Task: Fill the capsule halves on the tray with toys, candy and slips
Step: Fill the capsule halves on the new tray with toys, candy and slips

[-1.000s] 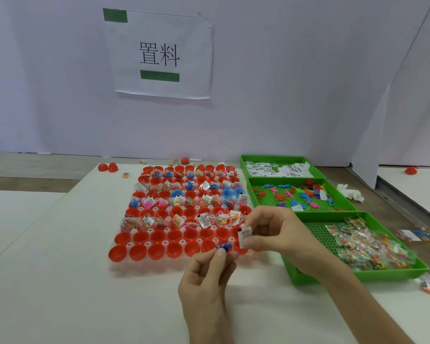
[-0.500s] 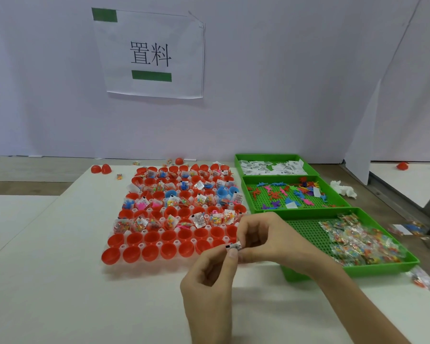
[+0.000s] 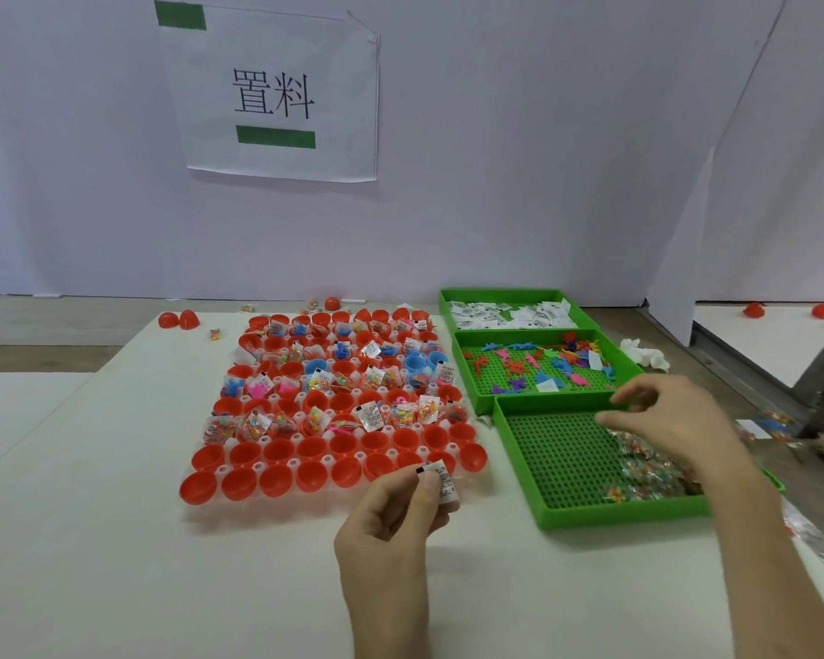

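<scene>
A clear tray of red capsule halves lies on the white table; its far rows hold toys, candy packets and slips, while its two near rows look bare. My left hand pinches a white printed slip at the tray's near right corner. My right hand hovers with spread, relaxed fingers over the candy packets in the nearest green bin, holding nothing I can see. Behind it stand a green bin of coloured plastic toys and a green bin of white slips.
Loose red capsule halves lie at the table's far left corner, and more on a surface at the right. A crumpled tissue sits right of the bins. A paper sign hangs on the white wall behind.
My right hand has let go of the slip and moved right, over the candy bin. My left hand now holds the slip alone. The view has shifted slightly.
</scene>
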Available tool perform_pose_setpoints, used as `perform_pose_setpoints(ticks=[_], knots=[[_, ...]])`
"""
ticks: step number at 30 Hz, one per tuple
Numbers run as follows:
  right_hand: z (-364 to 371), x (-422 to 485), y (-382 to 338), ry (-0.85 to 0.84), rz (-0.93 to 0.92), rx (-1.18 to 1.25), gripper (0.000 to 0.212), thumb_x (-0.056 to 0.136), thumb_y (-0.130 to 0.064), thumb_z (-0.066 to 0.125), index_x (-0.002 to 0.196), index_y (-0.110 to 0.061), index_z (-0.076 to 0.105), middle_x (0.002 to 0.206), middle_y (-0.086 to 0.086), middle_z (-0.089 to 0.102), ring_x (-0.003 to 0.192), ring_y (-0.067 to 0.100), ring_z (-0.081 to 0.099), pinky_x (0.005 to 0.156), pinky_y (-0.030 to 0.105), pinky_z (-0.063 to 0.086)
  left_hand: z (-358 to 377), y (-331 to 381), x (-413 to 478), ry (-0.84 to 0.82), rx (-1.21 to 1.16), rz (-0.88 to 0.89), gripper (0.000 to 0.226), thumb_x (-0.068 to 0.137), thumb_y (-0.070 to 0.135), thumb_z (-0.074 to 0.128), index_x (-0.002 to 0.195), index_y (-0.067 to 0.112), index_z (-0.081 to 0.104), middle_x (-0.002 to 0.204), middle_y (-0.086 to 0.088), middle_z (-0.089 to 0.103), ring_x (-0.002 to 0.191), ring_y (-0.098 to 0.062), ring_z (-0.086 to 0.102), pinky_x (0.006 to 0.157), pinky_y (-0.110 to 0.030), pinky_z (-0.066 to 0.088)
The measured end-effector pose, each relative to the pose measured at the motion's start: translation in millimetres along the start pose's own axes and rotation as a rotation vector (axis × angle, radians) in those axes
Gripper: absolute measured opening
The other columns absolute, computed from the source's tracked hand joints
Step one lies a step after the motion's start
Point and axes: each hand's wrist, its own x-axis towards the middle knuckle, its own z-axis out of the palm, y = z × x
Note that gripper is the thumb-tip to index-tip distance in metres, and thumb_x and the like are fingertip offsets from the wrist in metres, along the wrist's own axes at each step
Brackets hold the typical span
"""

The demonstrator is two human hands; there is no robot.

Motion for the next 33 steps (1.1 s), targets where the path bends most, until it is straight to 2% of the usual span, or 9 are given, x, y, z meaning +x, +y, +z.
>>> perform_pose_setpoints(ticks=[3, 7, 10, 13, 16, 20, 27, 30, 33], knots=[[4.2, -2.8, -4.5, -0.122, 0.039, -0.038, 0.029, 0.067, -0.045, 0.089, 0.085, -0.035, 0.069, 0.093, -0.011, 0.067, 0.098, 0.02, 0.063, 0.101, 0.048, 0.045, 0.2, 1.3, 0.0, -0.016, -0.096, -0.092, 0.015, 0.074, 0.012, 0.072, 0.088, 0.006, 0.075, 0.079, -0.012, 0.075, 0.072, -0.022, 0.073, 0.059, -0.021, 0.057], [11.0, -2.4, -9.4, -0.026, 0.037, -0.02, 0.016, 0.075, -0.026, 0.085, 0.075, -0.034, 0.071, 0.081, -0.012, 0.07, 0.086, 0.017, 0.066, 0.097, 0.047, 0.049, 1.9, 5.1, -0.5, -0.034, -0.227, -0.224, 0.03, 0.065, 0.018, 0.071, 0.092, 0.004, 0.072, 0.083, -0.014, 0.075, 0.068, -0.021, 0.073, 0.057, -0.022, 0.057], [15.3, -1.0, -11.9, 0.011, 0.029, -0.014, 0.019, 0.081, -0.019, 0.077, 0.077, -0.035, 0.069, 0.081, -0.012, 0.069, 0.083, 0.017, 0.066, 0.096, 0.047, 0.05, 2.8, 7.2, -1.1, -0.052, -0.274, -0.27, 0.032, 0.065, 0.018, 0.07, 0.093, 0.002, 0.071, 0.083, -0.015, 0.075, 0.066, -0.019, 0.073, 0.054, -0.022, 0.056], [20.8, -0.6, -14.4, -0.047, -0.015, -0.025, 0.014, 0.083, -0.029, 0.079, 0.091, -0.034, 0.069, 0.084, -0.015, 0.064, 0.085, 0.013, 0.064, 0.096, 0.042, 0.05, 2.2, 8.1, -0.4, -0.063, -0.281, -0.291, 0.032, 0.065, 0.018, 0.07, 0.094, 0.003, 0.071, 0.082, -0.014, 0.075, 0.063, -0.016, 0.072, 0.053, -0.021, 0.056], [25.0, 0.0, -16.1, -0.097, -0.057, -0.053, 0.019, 0.083, -0.031, 0.08, 0.098, -0.031, 0.067, 0.091, -0.011, 0.063, 0.087, 0.01, 0.061, 0.082, 0.031, 0.049, 1.9, 7.2, 0.3, -0.075, -0.273, -0.29, 0.032, 0.066, 0.018, 0.07, 0.094, 0.002, 0.071, 0.08, -0.013, 0.074, 0.059, -0.012, 0.068, 0.054, -0.019, 0.055], [26.5, 3.2, -16.8, -0.088, -0.082, -0.073, 0.01, 0.084, -0.027, 0.079, 0.086, -0.029, 0.07, 0.091, -0.009, 0.066, 0.087, 0.009, 0.06, 0.08, 0.032, 0.051, -0.1, 5.4, 1.8, -0.063, -0.281, -0.289, 0.032, 0.067, 0.017, 0.07, 0.094, 0.002, 0.071, 0.078, -0.012, 0.073, 0.058, -0.012, 0.065, 0.055, -0.019, 0.055], [27.9, 6.8, -13.2, 0.007, -0.152, 0.051, 0.023, 0.083, -0.009, 0.078, 0.078, -0.029, 0.068, 0.088, -0.005, 0.071, 0.083, 0.007, 0.064, 0.076, 0.027, 0.049, -2.2, 5.6, 1.7, -0.051, -0.273, -0.284, 0.025, 0.067, 0.02, 0.071, 0.089, 0.007, 0.073, 0.079, -0.01, 0.074, 0.062, -0.013, 0.067, 0.057, -0.02, 0.055], [25.4, -1.4, -24.6, 0.019, -0.252, 0.241, 0.019, 0.082, -0.007, 0.079, 0.082, -0.025, 0.071, 0.081, -0.004, 0.075, 0.08, 0.011, 0.071, 0.081, 0.031, 0.055, -2.4, 6.1, 2.0, -0.035, -0.273, -0.298, 0.024, 0.067, 0.019, 0.071, 0.087, 0.007, 0.073, 0.078, -0.01, 0.074, 0.061, -0.013, 0.068, 0.057, -0.02, 0.055], [23.8, -27.3, -56.0, -0.226, -0.464, 0.688, 0.013, 0.077, -0.01, 0.08, 0.085, -0.017, 0.074, 0.081, 0.004, 0.077, 0.076, 0.018, 0.075, 0.079, 0.031, 0.06, -0.9, 6.3, 2.5, -0.012, -0.262, -0.313, 0.02, 0.064, 0.018, 0.072, 0.082, 0.009, 0.073, 0.077, -0.01, 0.074, 0.06, -0.013, 0.069, 0.055, -0.02, 0.055]])
